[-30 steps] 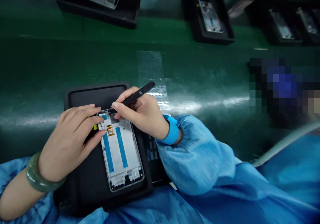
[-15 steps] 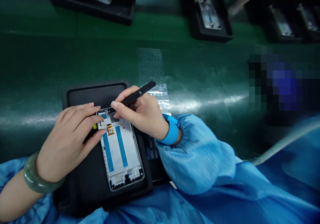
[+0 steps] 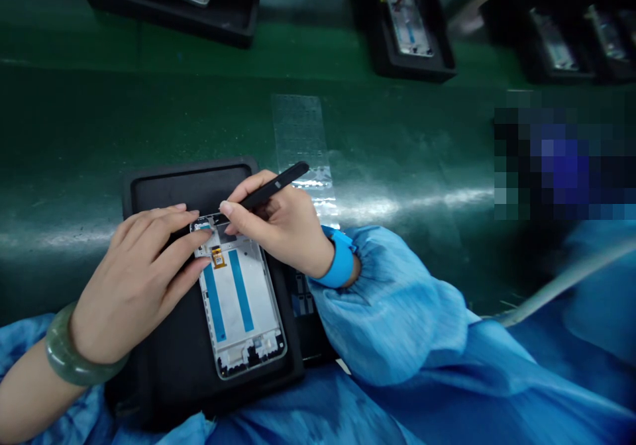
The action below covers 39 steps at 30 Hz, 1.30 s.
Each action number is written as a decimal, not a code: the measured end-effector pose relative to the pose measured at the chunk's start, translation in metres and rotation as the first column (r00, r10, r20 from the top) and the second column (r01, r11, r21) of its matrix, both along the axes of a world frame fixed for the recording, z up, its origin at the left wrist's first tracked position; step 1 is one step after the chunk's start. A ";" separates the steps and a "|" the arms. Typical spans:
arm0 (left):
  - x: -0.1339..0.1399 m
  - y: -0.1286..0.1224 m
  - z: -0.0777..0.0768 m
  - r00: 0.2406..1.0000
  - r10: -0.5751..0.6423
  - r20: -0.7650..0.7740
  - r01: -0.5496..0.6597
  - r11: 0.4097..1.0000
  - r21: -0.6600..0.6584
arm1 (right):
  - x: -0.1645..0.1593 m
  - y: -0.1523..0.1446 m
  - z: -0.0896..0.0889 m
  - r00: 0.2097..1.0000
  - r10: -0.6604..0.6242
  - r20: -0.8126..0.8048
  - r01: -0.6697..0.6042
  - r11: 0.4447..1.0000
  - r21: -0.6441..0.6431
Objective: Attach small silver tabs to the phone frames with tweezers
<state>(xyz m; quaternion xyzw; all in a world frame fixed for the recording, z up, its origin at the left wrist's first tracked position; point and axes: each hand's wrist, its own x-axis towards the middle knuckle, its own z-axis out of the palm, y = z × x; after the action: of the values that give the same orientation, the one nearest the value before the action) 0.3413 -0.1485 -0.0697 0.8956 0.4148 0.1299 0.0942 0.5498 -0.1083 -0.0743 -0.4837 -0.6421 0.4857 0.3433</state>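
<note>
Phone frame [image 3: 227, 299] steadied by left hand [image 3: 134, 269], fingers slightly spread; black tool [image 3: 275, 187] pinched by right hand [image 3: 288, 226]; top-end work seemingly in hand, steadiness needed.

The phone frame [image 3: 263, 312] at lower centre is silvery white with black patches along its bottom end, marked by two parallel teal-blue stripes [image 3: 240, 289] and an orange-gold connector [image 3: 218, 258]. The slim tool [image 3: 278, 184] is black, as is the tray [image 3: 163, 359]. The bangle [image 3: 62, 349] at lower left is mottled green; the wristband [image 3: 340, 259] is bright blue, the sleeve [image 3: 387, 312] paler — and the table [image 3: 173, 114] deep green, streaked with whitish glare across mid-frame.
</note>
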 end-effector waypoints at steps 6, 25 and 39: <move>-0.001 0.001 0.000 1.000 0.001 0.008 -0.001 1.000 -0.013 | 0.000 0.000 0.000 1.000 0.001 0.002 -0.001 1.000 0.006; 0.016 -0.006 0.004 0.989 0.072 -0.128 -0.058 0.992 0.111 | -0.005 -0.001 -0.005 0.988 -0.081 -0.134 0.091 0.993 0.073; 0.015 -0.005 -0.001 0.993 0.080 -0.083 -0.072 0.993 0.096 | -0.007 0.010 -0.007 0.975 0.091 -0.201 -0.060 0.986 0.155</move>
<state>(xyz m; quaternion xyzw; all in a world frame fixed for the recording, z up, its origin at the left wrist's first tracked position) 0.3560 -0.1533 -0.0707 0.8873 0.4460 0.1136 0.0296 0.5424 -0.0984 -0.0817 -0.3788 -0.6550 0.4973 0.4245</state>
